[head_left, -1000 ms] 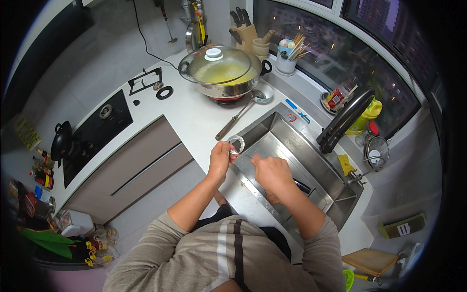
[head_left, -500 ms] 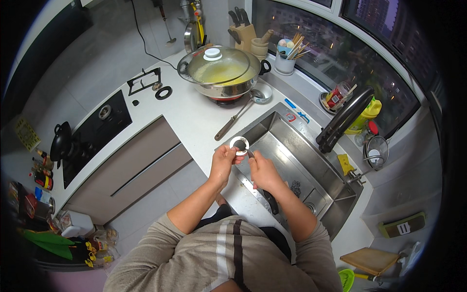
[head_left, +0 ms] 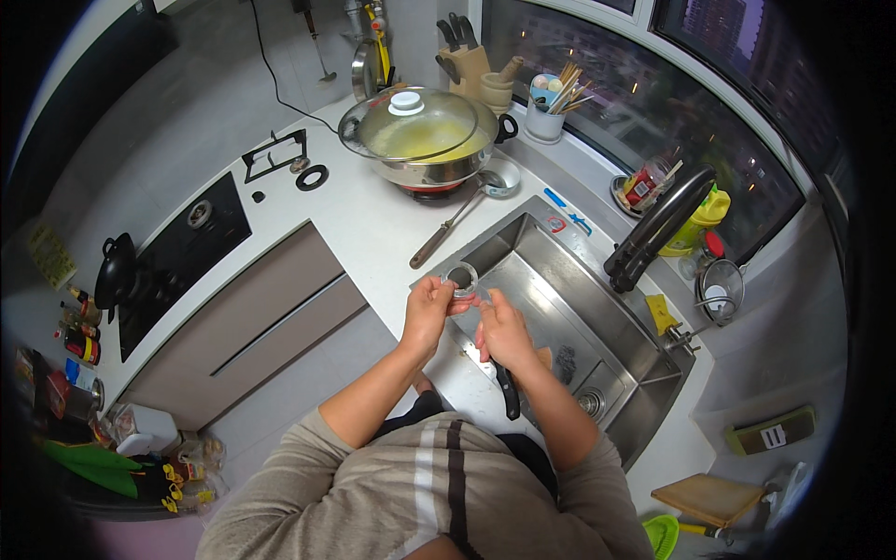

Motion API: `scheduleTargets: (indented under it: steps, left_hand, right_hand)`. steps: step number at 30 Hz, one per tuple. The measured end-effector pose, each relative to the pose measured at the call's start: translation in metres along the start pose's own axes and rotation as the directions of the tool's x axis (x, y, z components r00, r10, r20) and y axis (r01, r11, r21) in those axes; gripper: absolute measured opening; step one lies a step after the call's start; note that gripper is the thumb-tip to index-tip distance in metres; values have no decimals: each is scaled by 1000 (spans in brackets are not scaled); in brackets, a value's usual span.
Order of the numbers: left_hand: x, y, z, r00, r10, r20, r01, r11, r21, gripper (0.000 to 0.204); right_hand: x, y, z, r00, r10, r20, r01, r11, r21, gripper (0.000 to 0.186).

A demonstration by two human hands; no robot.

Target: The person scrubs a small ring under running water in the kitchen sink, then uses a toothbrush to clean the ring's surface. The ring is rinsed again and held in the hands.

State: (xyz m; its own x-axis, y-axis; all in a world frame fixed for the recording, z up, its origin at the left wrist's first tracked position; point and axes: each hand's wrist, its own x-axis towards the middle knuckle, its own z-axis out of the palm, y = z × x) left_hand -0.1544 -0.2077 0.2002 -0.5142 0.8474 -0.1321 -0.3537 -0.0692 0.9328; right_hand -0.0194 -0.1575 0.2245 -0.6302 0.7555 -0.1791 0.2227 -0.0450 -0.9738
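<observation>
In front of my body, above the sink's near left corner, my left hand [head_left: 429, 308] pinches a small round piece [head_left: 461, 276] with a pale, glassy-looking rim and a dark middle. Its exact kind is not clear. My right hand [head_left: 504, 331] is closed just beside it, fingertips close to the rim. A knife's black handle [head_left: 507, 392] sticks out below the right hand, which appears to grip the blade; the fingers hide most of that blade. Behind the hands, a ladle [head_left: 448, 231] lies on the counter beside the sink [head_left: 555, 271].
A lidded steamer pot [head_left: 425, 154] with yellow contents stands at the back. The black faucet [head_left: 658, 229] arches over the sink's right side. To the left are the stovetop [head_left: 177, 261], a removed burner grate [head_left: 276, 154] and a black ring [head_left: 313, 177].
The round piece has tilted, and its rim now looks glassy instead of white. My right hand has shifted slightly, and more of the knife's handle shows below it.
</observation>
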Motion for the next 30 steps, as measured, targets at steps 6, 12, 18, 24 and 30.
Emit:
scheduleTargets:
  steps: [6, 12, 18, 24, 30]
  left_hand:
    - [-3, 3, 1, 999, 13, 33, -14, 999, 33, 14]
    - [-3, 0, 0, 998, 45, 44, -47, 997, 61, 12]
    - [-3, -1, -1, 998, 44, 43, -46, 998, 44, 12]
    - [-4, -1, -3, 998, 32, 47, -33, 999, 30, 13]
    - [-3, -6, -7, 998, 27, 48, -30, 999, 46, 13]
  right_hand:
    - [0, -2, 1, 1000, 8, 8, -8, 998, -56, 21]
    - [1, 0, -1, 998, 35, 59, -31, 997, -75, 21]
    - [-2, -4, 4, 997, 46, 64, -40, 995, -91, 19]
    - [-1, 4, 3, 994, 31, 105, -26, 999, -45, 20]
    - [-5, 4, 5, 992, 31, 126, -31, 1000, 2, 23]
